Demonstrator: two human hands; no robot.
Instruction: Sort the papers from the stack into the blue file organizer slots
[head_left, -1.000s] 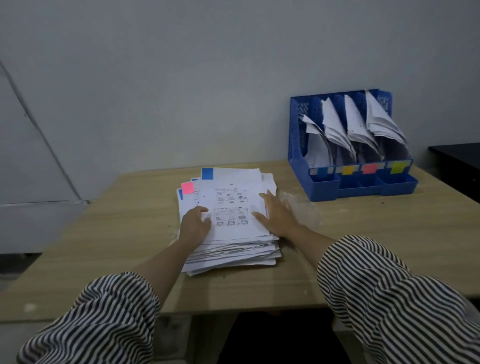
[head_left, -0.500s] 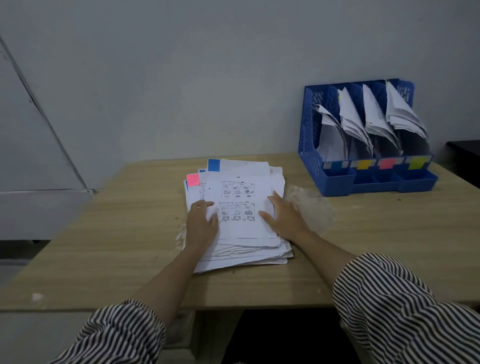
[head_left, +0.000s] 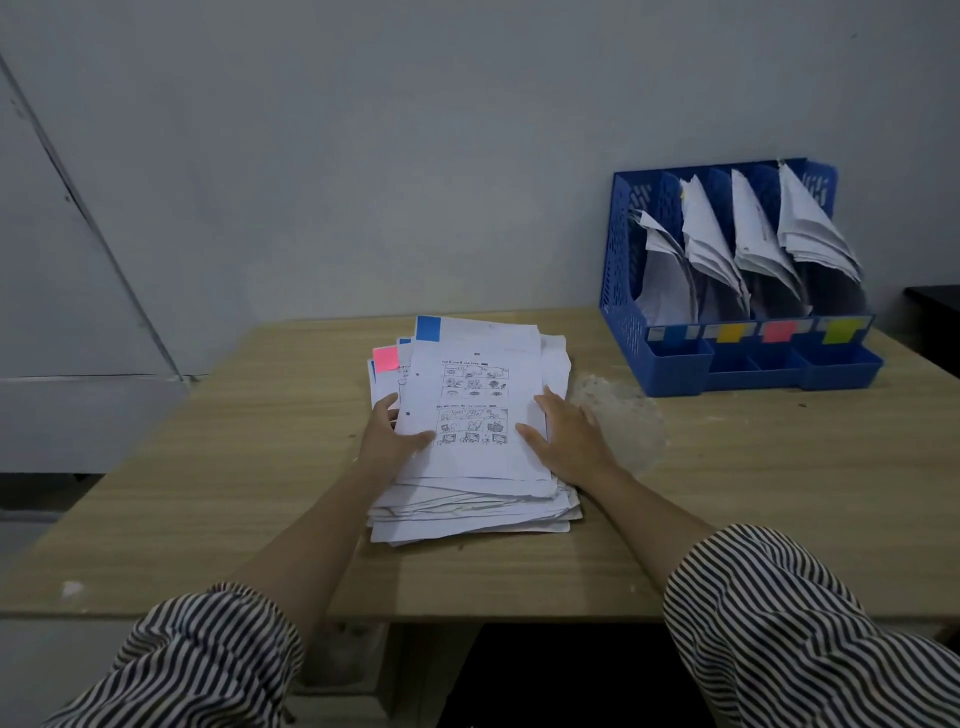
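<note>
Both hands frame the top sheet of a paper stack mid-table.

Head view: the stack of papers (head_left: 470, 467) lies untidily at the middle of the wooden table (head_left: 234, 467), its top sheet (head_left: 475, 402) printed with comic panels and tagged blue at its far left corner; a pink tag (head_left: 385, 358) shows beneath. The left hand (head_left: 390, 438) grips the sheet's left edge, thumb on top; the right hand (head_left: 566, 435) rests flat, fingers straight, on its right edge. The blue file organizer (head_left: 737, 291), four slots holding papers, stands at the far right corner, with bare tabletop between. A grey wall (head_left: 363, 156) rises behind.
</note>
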